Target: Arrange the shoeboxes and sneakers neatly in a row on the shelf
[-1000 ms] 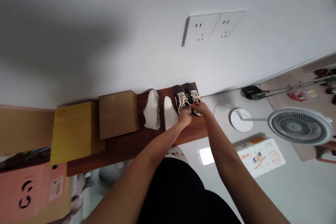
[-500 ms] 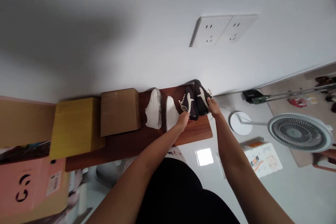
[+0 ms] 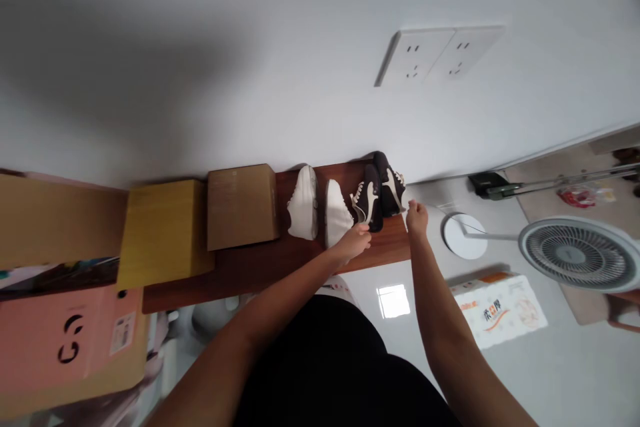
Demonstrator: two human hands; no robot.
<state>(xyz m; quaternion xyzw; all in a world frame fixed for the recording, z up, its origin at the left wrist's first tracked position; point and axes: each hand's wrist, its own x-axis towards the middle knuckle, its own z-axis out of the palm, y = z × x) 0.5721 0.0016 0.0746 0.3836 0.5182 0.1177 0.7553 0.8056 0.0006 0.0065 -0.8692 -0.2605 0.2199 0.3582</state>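
A pair of dark sneakers with cream stripes and laces stands at the right end of a reddish-brown wooden board. My left hand point(image 3: 356, 241) is at the near end of the left dark sneaker point(image 3: 369, 197), fingers pinched together at its edge; what they grip, if anything, is hidden. Just right of the right dark sneaker point(image 3: 389, 183), my right hand point(image 3: 417, 217) is closed, with a small gap to the shoe and nothing visible in it. Left of them are two white shoes, one farther over point(image 3: 304, 203) and one partly behind my left hand point(image 3: 337, 210).
A brown carton point(image 3: 243, 207) and a yellow box point(image 3: 160, 233) sit on the wooden board point(image 3: 280, 263) against the wall. A pink box point(image 3: 65, 337) is at lower left. To the right are a white fan point(image 3: 573, 253) and a printed white package point(image 3: 505, 310) on the floor.
Both hands have drawn back slightly toward me from the dark sneakers. My right hand has come off the right sneaker. The whole view has shifted a little.
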